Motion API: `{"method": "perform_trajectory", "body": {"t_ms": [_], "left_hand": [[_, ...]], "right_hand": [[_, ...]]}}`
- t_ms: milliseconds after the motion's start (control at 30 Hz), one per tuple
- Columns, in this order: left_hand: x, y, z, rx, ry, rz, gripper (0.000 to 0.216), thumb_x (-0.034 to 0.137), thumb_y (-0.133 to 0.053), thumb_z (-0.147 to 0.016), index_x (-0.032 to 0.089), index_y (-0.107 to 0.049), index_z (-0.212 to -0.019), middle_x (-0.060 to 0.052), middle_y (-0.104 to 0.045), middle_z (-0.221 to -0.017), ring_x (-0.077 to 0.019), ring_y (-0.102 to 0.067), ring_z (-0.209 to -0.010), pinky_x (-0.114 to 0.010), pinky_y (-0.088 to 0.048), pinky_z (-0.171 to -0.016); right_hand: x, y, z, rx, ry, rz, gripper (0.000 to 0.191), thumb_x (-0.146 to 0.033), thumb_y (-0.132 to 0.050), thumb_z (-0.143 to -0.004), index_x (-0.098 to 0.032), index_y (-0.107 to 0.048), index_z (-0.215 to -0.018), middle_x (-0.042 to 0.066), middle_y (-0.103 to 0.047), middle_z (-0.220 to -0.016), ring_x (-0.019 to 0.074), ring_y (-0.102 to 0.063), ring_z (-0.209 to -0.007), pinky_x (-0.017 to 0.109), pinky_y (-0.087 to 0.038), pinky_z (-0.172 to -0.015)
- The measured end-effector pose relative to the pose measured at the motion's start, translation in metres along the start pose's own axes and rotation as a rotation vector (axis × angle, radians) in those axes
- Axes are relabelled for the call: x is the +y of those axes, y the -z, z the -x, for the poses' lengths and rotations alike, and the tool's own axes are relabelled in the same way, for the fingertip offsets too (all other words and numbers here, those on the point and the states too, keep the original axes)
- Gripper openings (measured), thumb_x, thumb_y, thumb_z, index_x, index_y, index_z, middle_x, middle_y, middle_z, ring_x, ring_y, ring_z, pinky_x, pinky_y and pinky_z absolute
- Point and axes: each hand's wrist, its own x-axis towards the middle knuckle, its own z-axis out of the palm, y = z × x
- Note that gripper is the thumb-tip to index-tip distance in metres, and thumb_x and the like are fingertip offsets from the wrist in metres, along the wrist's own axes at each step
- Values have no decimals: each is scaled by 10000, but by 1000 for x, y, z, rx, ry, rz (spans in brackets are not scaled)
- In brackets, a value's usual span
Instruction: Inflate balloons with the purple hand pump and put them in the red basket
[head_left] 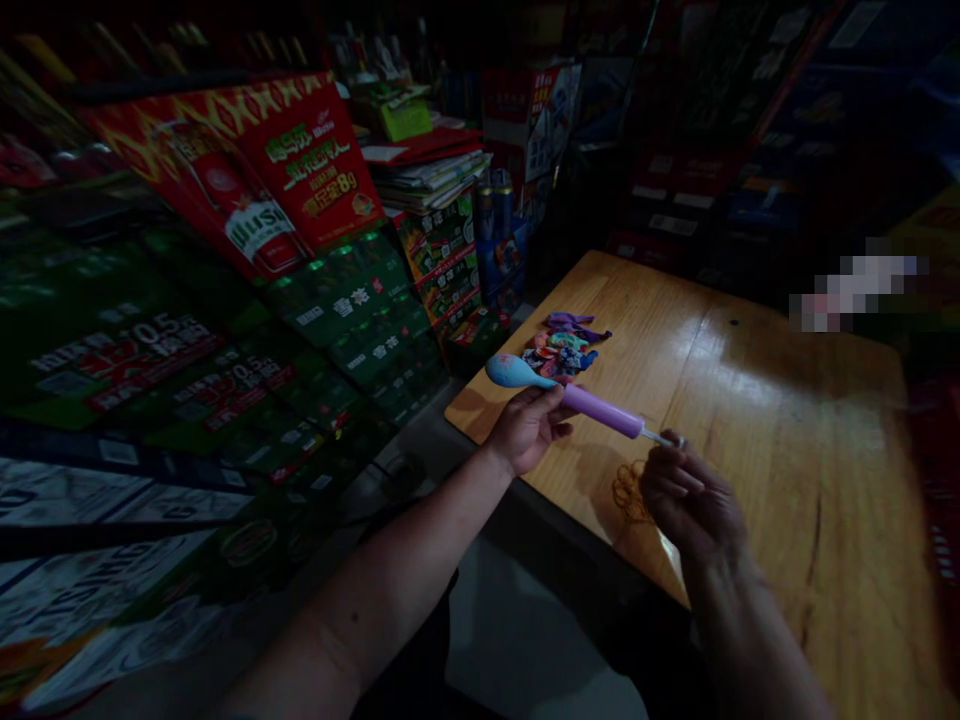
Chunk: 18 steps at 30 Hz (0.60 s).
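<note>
My left hand (529,425) is closed round the front end of a purple hand pump (600,410), pinching the neck of a small blue balloon (511,371) that is partly filled. My right hand (686,495) is closed on the pump's thin rod handle (664,438), which is drawn out a little. Both hands hover over the near left corner of a wooden table (787,420). A heap of limp coloured balloons (564,345) lies on the table just beyond the pump. A small pile of rubber bands (628,490) rests beside my right hand.
Stacked green drink cartons (352,320) and a red beer poster (247,170) fill the left side. Boxes and a pile of papers (431,175) stand behind the table's far left end. Dark shelves line the back. Grey floor (510,640) shows beneath my arms.
</note>
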Motion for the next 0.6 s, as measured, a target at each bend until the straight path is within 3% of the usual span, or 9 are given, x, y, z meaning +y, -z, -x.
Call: {"method": "perform_trajectory", "body": {"t_ms": [133,367,500,600], "left_hand": [[-12,0,0,21,47,-13,295,283,-678,-837,184,-662,-1114,-125,-677,-1147,-189,-667,-911,-262,-480,-675],[-3,1,-11,77,-44,-8,305,292,-693,-825,208,-657,-1116,-85,-691,-1109,-181,-667,-917,-261,-497,-691],[-14,-3,-9,36,44,-31,298,277,-683,-833,205,-647,-1120,-100,-676,-1159,-210,-668,-937,-345,-532,-757],[-20,-6,-9,44,71,-33,300,264,-692,-825,182,-651,-1110,-108,-693,-1107,-198,-676,-896,-340,-536,-760]], "right_hand": [[15,1,-8,-13,-48,-35,174,-72,-602,-847,-182,-619,-981,-46,-561,-704,3,-422,-443,115,-429,-436],[-19,10,-2,-25,25,-90,207,-44,-553,-854,-177,-615,-1000,-42,-576,-711,3,-435,-435,106,-431,-428],[-6,15,-3,-18,-47,-80,153,-83,-580,-862,-172,-620,-979,-39,-586,-696,7,-427,-439,112,-425,-431],[1,14,-5,-25,-82,-67,142,-109,-599,-861,-162,-621,-991,-25,-605,-720,11,-429,-453,120,-431,-445]]}}
